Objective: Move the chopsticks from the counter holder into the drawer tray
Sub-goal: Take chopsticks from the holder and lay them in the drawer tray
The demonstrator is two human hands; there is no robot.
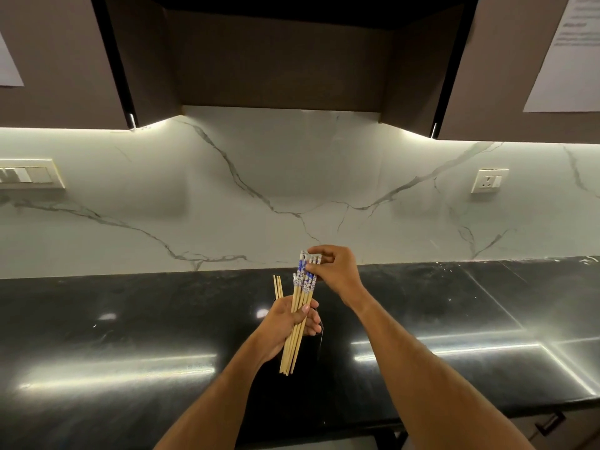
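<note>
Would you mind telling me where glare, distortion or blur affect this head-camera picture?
Head view: under-cabinet light strips throw bright streaks of glare across the black counter; wide-angle distortion bows the counter edge and upper cabinets; the chopsticks in both hands stay fairly sharp, while the paper sheet text is blurred.

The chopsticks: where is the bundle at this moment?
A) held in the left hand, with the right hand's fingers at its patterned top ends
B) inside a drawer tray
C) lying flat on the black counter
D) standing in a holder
A: the left hand grips the chopsticks mid-length above the counter, while the right hand pinches their blue-and-white tops.
</note>
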